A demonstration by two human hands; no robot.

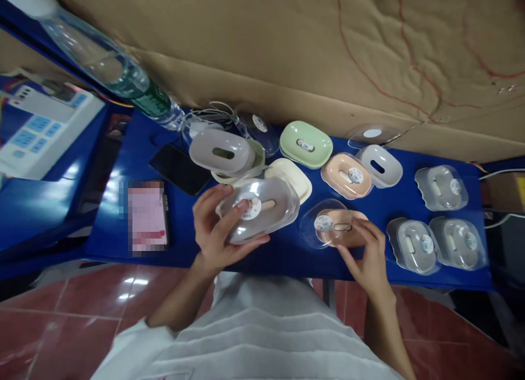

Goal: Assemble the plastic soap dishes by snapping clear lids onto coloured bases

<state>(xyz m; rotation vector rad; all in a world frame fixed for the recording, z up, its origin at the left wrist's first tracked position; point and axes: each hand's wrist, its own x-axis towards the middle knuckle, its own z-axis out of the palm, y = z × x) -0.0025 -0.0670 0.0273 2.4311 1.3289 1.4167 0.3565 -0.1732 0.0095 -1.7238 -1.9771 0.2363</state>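
My left hand (217, 227) holds a grey soap dish (274, 218) with a clear lid and a round sticker, tilted above the front of the table. The thumb lies along its near side and a finger rests on the sticker. My right hand (367, 254) grips the right end of a peach soap dish (348, 239). A clear lid (311, 229) with a sticker sits off to the left, partly overlapping that dish. Behind the left hand are a cream dish (301, 183) and a mauve dish (217, 147) stacked on a greenish one.
A green dish (305, 142), a lidded peach dish (338, 183) and a light grey dish (391, 169) stand at the back. Several lidded grey dishes (414, 257) are at right. To the left are a phone (180, 169), a blurred-out pink item (146, 216), a water bottle (151, 98) and a power strip (36, 134).
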